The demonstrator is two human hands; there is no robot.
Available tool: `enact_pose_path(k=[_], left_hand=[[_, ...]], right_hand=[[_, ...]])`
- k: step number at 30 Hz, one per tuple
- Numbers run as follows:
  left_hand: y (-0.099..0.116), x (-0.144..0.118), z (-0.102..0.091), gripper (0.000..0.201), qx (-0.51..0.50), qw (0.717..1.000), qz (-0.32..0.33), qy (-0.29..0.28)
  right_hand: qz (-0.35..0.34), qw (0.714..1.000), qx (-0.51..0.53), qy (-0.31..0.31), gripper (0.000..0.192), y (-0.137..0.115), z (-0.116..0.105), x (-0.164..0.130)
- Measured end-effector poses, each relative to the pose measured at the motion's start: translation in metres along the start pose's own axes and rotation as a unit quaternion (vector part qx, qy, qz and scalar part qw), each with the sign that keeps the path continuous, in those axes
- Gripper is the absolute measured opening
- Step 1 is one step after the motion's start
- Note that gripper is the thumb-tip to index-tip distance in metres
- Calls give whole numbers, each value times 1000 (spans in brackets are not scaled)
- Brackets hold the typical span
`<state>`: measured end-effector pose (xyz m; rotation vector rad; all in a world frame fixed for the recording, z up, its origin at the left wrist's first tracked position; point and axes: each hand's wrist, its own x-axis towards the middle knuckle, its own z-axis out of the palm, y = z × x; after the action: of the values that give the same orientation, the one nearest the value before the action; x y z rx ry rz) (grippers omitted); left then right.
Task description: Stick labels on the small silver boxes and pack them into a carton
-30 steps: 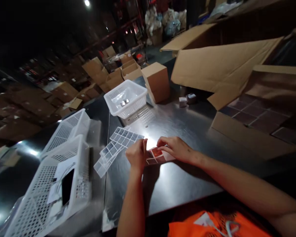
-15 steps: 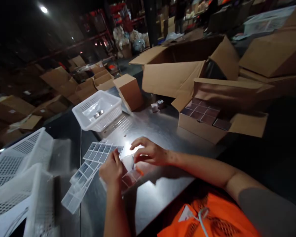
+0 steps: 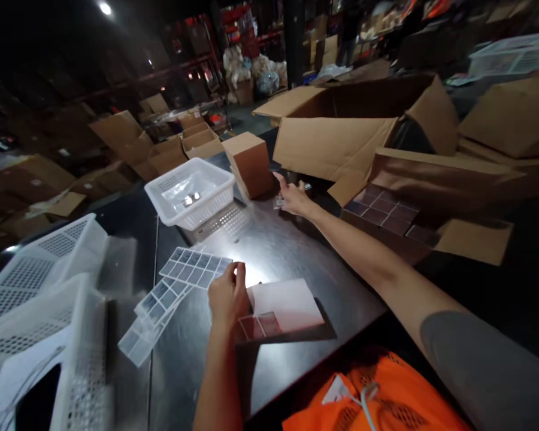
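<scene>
My left hand [image 3: 227, 293] pinches the left edge of a white label sheet [image 3: 284, 308] lying on the dark metal table [image 3: 287, 251]; a few reddish stickers show at the sheet's near edge. My right hand [image 3: 293, 196] is stretched far across the table, fingers spread, over small boxes [image 3: 279, 202] beside a closed brown carton [image 3: 250, 163]. Whether it touches them I cannot tell. Used sticker sheets [image 3: 179, 278] with grey squares fan out left of my left hand.
A white perforated basket [image 3: 189, 193] stands behind the sheets; more white baskets [image 3: 36, 299] sit at the left. At the right, an open carton [image 3: 399, 209] holds rows of dark small boxes, with large opened cartons [image 3: 359, 126] behind. Orange vest [image 3: 368, 395] at the bottom.
My right hand left the label sheet and reached far forward to the small boxes. My left hand stays on the sheet, which now lies flat. The view shifted slightly left.
</scene>
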<state>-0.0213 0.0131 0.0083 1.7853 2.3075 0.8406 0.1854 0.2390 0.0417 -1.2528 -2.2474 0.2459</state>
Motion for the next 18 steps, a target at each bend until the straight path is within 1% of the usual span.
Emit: enact_pose_path(k=[2, 3, 5, 6, 7, 8, 9, 10, 11, 13, 14, 15, 16, 18], left_hand=[[-1, 0, -2, 39, -59, 998, -16, -3], [0, 0, -3, 44, -99, 995, -28, -2], [1, -1, -1, 62, -185, 982, -46, 2], [3, -2, 0, 67, -221, 974, -49, 2], [4, -3, 1, 67, -243, 969, -47, -1], [6, -4, 1, 62, -249, 968, -41, -4], [8, -5, 2, 56, -248, 968, -33, -4], [9, -7, 2, 51, -244, 969, -24, -1], [11, -9, 2, 48, -239, 971, -11, 5], [14, -12, 2, 49, -230, 973, 24, 15], [15, -13, 2, 50, -227, 973, 45, 16], [16, -14, 2, 50, -223, 972, 67, 13], [17, -15, 2, 50, -220, 972, 84, 8], [20, -16, 4, 49, -215, 972, 98, -2]], right_hand=[[-71, 997, 29, -10, 91, -22, 10, -31], [-108, 993, 46, -13, 88, -34, 16, -49], [-181, 981, 72, -3, 72, -58, 25, -85], [-220, 972, 82, 16, 61, -68, 27, -100], [-256, 962, 92, 40, 50, -75, 28, -113], [-288, 950, 105, 64, 40, -80, 27, -123], [-313, 938, 128, 81, 32, -81, 24, -130], [-323, 929, 158, 89, 28, -80, 18, -134], [-316, 926, 188, 87, 32, -76, 12, -135], [-278, 923, 248, 90, 45, -64, -4, -135], [-253, 920, 282, 100, 47, -57, -11, -134], [-228, 912, 322, 114, 43, -51, -17, -133], [-208, 896, 372, 127, 35, -46, -22, -133], [-171, 844, 491, 129, 21, -41, -27, -134]])
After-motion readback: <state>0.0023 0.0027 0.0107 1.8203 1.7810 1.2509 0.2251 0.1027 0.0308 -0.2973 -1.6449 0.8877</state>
